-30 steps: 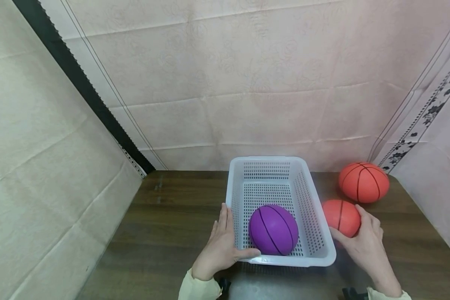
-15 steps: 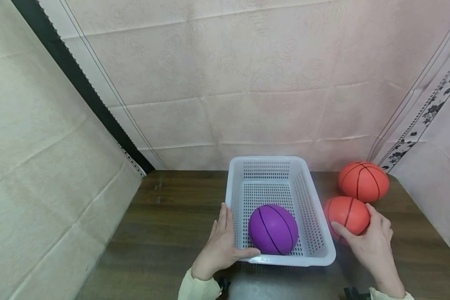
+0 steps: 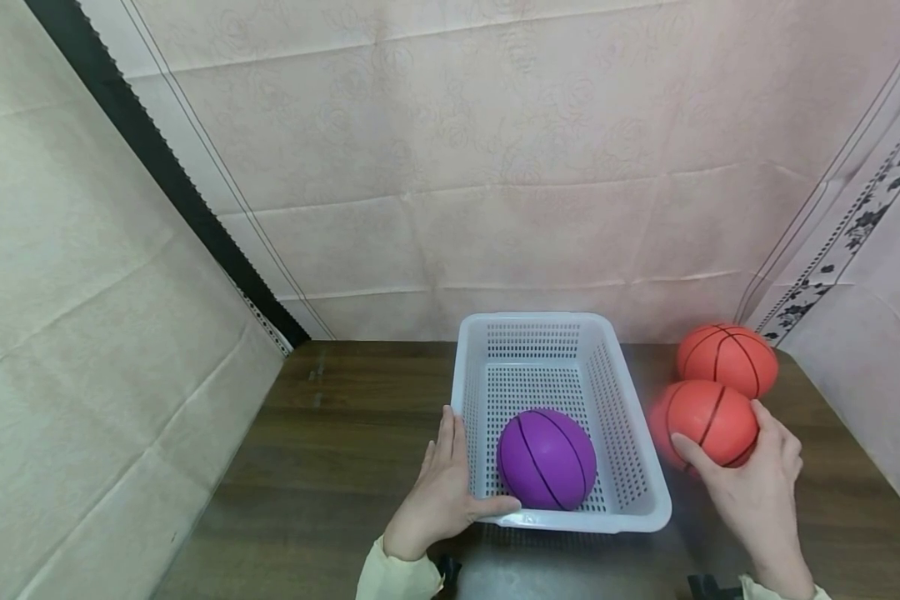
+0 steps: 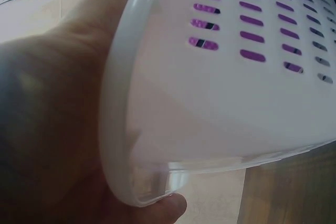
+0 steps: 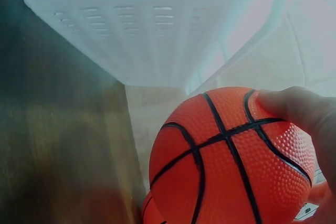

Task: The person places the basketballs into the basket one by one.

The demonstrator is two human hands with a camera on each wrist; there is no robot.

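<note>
In the head view, a white plastic basket (image 3: 570,522) with slotted walls stands on the table. A purple toy basketball (image 3: 546,460) lies in its near end. My left hand (image 3: 441,502) rests at the basket's near left corner, fingers straight along the left side and thumb on the near rim. To the right of the basket, my right hand (image 3: 761,492) grips an orange-red toy basketball (image 3: 708,425) between thumb and fingers. In the right wrist view, black lines cross this gripped basketball (image 5: 226,156), with the thumb (image 5: 294,103) pressed on its surface.
A second orange-red basketball (image 3: 727,358) sits at the back right, partly covered by the gripped one in the head view. Pale cloth (image 3: 495,167) hangs behind the brown wooden table (image 3: 345,450) and along both sides.
My right hand has moved to the right, away from the basket, with the orange-red basketball in its grip. The left hand, the basket and the purple basketball stay where they were.
</note>
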